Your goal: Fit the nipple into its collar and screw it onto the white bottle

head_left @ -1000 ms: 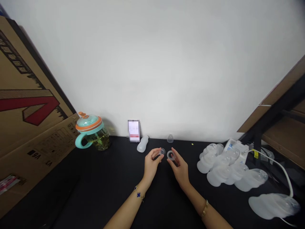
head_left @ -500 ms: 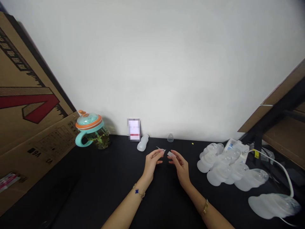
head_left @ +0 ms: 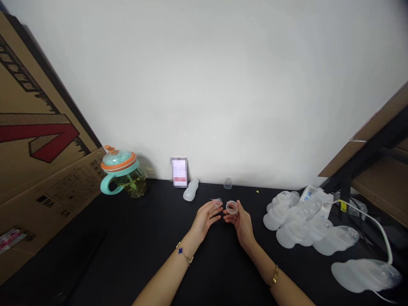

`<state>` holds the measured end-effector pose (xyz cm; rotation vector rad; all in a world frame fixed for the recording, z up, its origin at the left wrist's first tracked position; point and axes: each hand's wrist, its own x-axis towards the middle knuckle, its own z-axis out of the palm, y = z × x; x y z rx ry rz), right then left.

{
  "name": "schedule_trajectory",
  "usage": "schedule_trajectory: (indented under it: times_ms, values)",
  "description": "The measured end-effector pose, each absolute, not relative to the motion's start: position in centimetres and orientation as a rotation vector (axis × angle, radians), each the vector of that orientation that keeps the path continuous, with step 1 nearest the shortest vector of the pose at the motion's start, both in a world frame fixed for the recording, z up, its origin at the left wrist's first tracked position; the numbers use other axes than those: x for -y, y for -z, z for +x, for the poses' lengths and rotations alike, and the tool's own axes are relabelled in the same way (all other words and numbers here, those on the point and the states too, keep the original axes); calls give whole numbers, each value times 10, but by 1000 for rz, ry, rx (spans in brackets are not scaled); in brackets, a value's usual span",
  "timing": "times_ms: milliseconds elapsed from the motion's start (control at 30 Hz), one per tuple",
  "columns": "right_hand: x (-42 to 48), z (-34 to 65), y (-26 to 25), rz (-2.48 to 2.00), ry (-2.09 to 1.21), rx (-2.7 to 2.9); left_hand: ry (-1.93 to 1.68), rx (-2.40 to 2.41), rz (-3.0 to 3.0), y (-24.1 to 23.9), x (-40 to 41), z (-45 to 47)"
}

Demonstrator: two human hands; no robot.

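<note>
My left hand [head_left: 206, 219] is raised over the black table [head_left: 134, 250] and pinches a small clear round plastic piece [head_left: 217, 201] at its fingertips. Close beside it, my right hand [head_left: 241, 222] holds a clear plastic ring [head_left: 231, 207] between thumb and fingers, its opening facing me. The two pieces are a few centimetres apart and not touching. A bracelet sits on each wrist.
A teal and orange lidded cup [head_left: 123, 173], a small card [head_left: 179, 171], a white bottle [head_left: 190, 190] and a clear dome [head_left: 227, 183] stand along the wall. Several frosted plastic shells [head_left: 302, 225] lie at right, a cardboard box [head_left: 38, 140] at left, a dark shelf frame [head_left: 366, 153] far right.
Both hands have turned their pieces: the ring showed edge-on half a second ago and now faces me again. The hands stay close together in about the same place.
</note>
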<state>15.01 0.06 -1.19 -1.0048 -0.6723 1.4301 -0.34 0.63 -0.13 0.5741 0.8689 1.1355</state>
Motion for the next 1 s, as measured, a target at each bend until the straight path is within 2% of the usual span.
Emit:
schedule_trajectory:
  times_ms: [400,667,1000]
  values:
    - [-2,151,12,-963,-1470,623,-1017,-815,374,4,-10,-4]
    - [-3,151,11,-984,-1437,614,-1117,-865,356,1,-8,-3]
    - [-2,152,20,-1017,-1330,742,-1221,-934,628,0,-4,-3]
